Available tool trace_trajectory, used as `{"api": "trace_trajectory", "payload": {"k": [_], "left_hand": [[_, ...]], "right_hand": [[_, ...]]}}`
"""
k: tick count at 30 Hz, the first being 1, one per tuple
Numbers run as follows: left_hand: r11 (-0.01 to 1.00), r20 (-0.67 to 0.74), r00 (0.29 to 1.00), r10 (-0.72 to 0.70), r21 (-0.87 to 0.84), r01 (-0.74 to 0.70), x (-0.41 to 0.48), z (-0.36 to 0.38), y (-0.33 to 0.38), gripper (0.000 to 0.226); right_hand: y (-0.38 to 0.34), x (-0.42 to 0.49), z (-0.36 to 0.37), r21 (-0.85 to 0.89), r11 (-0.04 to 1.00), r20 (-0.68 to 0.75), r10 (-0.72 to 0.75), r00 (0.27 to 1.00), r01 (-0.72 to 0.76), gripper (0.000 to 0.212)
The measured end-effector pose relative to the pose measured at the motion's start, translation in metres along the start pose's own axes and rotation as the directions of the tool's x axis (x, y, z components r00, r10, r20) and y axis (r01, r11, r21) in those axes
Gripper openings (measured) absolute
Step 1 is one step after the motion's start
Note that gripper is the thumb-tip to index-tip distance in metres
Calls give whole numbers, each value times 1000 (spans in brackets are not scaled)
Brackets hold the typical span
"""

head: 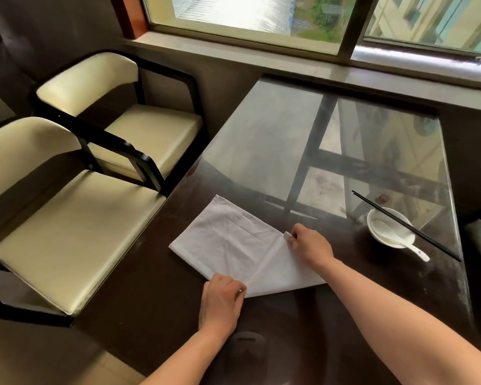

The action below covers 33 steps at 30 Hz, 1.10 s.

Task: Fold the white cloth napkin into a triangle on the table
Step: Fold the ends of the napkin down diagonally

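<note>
The white cloth napkin [228, 240] lies flat on the dark glass-topped table [289, 140], near its front left part. One flap is folded over on the right side. My left hand [222, 298] pinches the napkin's near corner between thumb and fingers. My right hand [308, 245] pinches the cloth's right corner, a small tip of fabric showing at its fingertips. Both forearms reach in from the bottom of the view.
A white bowl [386, 232] with a white spoon [400, 241] and black chopsticks [406, 225] across it stands to the right of the napkin. Two cream-cushioned chairs [75, 218] stand left of the table. A window sill [261, 56] runs behind.
</note>
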<state>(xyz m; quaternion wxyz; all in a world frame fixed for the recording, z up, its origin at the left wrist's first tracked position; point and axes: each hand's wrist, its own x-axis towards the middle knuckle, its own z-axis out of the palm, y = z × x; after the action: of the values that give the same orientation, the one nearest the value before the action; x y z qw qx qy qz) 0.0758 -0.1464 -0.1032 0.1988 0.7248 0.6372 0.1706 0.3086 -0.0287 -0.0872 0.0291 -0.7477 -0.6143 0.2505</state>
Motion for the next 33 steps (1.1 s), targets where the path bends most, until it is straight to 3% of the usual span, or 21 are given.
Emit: {"api": "trace_trajectory", "payload": {"k": [10,15,22,33], "left_hand": [[998,-39,998,47,-37,-49,-8,-1,-5,20],[996,17,997,-81,-26,81,0,1,10,38],[979,14,983,-182,-90,183,-1,4,13,20],[992,46,991,-126,-22,128,0,0,10,7]], "right_hand": [[-1,-4,4,80,997,-27,14,1000,-12,25],[-1,-3,3,169,985,-22,19,1000,-15,20],[-8,-2,6,177,984,-18,20,1000,-17,23],[-10,1,11,142,985,-46,104,994,-96,27]]}}
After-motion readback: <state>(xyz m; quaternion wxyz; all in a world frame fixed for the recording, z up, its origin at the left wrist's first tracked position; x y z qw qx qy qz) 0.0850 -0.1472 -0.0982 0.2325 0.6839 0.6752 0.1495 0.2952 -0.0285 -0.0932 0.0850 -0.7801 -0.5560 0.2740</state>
